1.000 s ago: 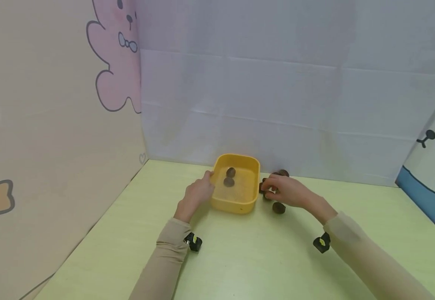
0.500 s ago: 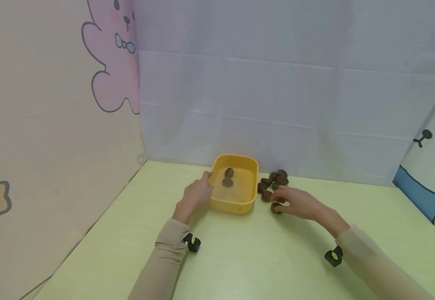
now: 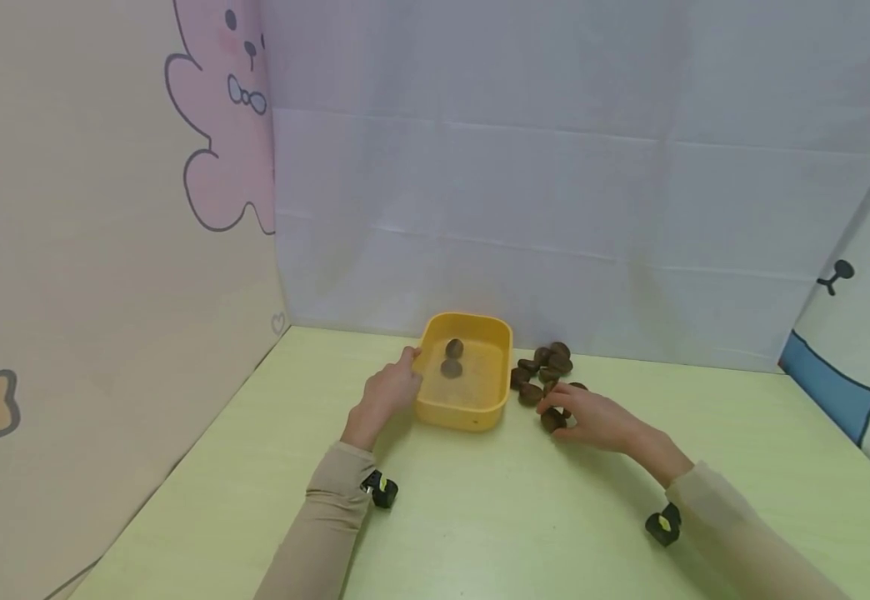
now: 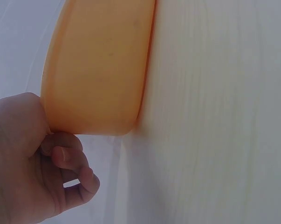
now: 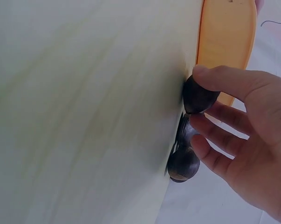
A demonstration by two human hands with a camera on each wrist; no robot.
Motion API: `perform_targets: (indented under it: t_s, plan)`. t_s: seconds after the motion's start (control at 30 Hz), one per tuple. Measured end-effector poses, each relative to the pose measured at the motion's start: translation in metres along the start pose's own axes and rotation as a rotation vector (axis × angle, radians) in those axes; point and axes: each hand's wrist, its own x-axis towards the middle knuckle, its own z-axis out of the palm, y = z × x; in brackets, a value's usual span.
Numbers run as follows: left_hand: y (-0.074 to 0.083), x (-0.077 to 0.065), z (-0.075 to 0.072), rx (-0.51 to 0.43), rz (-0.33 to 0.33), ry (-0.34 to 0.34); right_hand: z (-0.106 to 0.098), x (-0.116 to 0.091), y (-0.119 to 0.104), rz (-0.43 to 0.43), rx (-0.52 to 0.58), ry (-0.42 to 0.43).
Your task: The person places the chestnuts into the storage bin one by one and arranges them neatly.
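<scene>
My left hand pinches the left rim of a yellow plastic box; the left wrist view shows the thumb and curled fingers at the box's edge. Two chestnuts lie inside the box. To its right, my right hand has thumb and fingers around the nearest chestnut, still at the table. The right wrist view shows that dark glossy chestnut between thumb and fingertips, with another chestnut close below the fingers.
Several more chestnuts lie in a loose pile between the box and the back curtain. The pale green table meets a printed wall on the left. Each wrist carries a small black camera.
My right hand has come back from the pile beside the box toward the front and closed around the nearest chestnut. The left hand stays at the box rim.
</scene>
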Motion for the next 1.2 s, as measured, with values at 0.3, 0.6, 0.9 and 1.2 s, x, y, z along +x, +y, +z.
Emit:
perform_targets:
  t_s: [0.3, 0.6, 0.9, 1.2]
  plan:
    - [-0.002, -0.001, -0.002, -0.004, -0.002, -0.006, -0.011, 0.006, -0.007, -0.010, -0.046, -0.006]
    - [-0.001, -0.002, -0.004, -0.006, -0.001, -0.008, -0.041, 0.026, -0.023, -0.077, -0.115, -0.031]
    - [0.004, -0.004, -0.003, -0.013, -0.012, -0.027, -0.068, 0.051, -0.042, -0.192, -0.263, -0.081]
    - [0.011, 0.002, 0.000, -0.011, -0.013, -0.025, -0.095, 0.081, -0.057, -0.265, -0.305, -0.133]
